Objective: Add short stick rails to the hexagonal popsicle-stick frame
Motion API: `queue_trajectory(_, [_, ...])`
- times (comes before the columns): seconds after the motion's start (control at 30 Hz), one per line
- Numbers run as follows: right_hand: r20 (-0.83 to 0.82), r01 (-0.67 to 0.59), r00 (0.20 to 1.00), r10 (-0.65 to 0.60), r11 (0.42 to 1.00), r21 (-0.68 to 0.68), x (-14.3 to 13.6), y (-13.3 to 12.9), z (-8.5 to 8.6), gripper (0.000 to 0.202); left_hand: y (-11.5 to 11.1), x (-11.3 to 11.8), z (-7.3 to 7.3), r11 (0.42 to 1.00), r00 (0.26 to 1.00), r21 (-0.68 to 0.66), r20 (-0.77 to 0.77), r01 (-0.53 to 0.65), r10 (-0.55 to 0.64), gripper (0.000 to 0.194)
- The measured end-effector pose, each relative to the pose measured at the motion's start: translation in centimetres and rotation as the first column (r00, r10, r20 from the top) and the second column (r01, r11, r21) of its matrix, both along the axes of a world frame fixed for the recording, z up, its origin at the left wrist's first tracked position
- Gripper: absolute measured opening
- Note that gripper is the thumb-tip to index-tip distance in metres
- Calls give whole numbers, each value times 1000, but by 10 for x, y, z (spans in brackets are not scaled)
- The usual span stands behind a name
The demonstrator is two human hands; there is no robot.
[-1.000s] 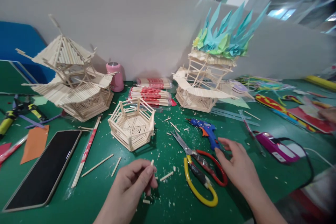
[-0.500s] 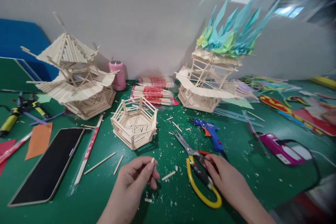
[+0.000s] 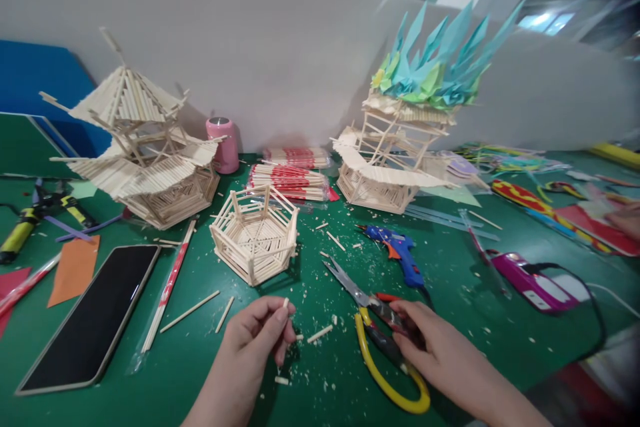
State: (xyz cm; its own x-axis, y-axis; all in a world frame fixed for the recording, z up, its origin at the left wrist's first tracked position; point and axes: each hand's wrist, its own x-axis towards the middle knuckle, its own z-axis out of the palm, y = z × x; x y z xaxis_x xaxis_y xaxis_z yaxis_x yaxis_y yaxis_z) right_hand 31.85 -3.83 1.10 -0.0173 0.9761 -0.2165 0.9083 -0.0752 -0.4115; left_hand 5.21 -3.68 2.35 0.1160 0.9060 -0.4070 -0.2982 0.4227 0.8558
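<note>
In the head view, the person's left hand (image 3: 255, 343) pinches a short piece of stick (image 3: 286, 303) between thumb and fingers, its pale end poking out above the fingertips. The right hand (image 3: 430, 340) is curled around the red, dark-wrapped handle of the scissors (image 3: 383, 341), fingers and thumb closed on it, while the yellow handle loops out nearer the person. The scissors lie low over the green table (image 3: 465, 300), to the right of the left hand, blades pointing away and to the left. Between the hands lie cut stick pieces (image 3: 320, 333) and pale crumbs. Beyond the left hand stands an open hexagonal stick frame (image 3: 235, 261), well apart from the scissors; a blue glue gun (image 3: 400, 250) lies just past the right hand. Farther back, a roofed stick pagoda (image 3: 155, 180) stands on the left, and a stick model (image 3: 387, 180) topped with blue paper spikes (image 3: 430, 60) on the right, with packs of sticks (image 3: 290, 181) between them. A phone (image 3: 95, 317) lies at the left.
</note>
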Motion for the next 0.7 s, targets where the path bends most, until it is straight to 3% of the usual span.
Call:
queue_trajectory(0.13, [136,-3,991,10,999,-48,-4,4,5,26,0,1,-1,1000,1000,14,-8,5,-5,23])
queue_trajectory(0.23, [141,-37,989,42,999,-36,-3,6,4,20,0,1,-3,1000,1000,18,-26,7,-7,26])
queue_trajectory(0.37, [-101,67,993,-58,994,88,4,3,5,24,0,0,0,999,995,47,-95,18,-13,28])
queue_trajectory(0.5, [-392,215,909,-141,965,152,3,-7,18,35,0,1,7,994,985,105,-169,42,-24,29])
queue_trajectory(0.6, [-529,122,844,-86,992,34,-7,-17,27,40,-1,1,8,987,978,159,-209,34,0,28])
queue_trajectory(0.7, [-637,-59,771,7,996,-60,-23,-26,25,57,-3,0,7,984,972,177,-236,33,10,27])
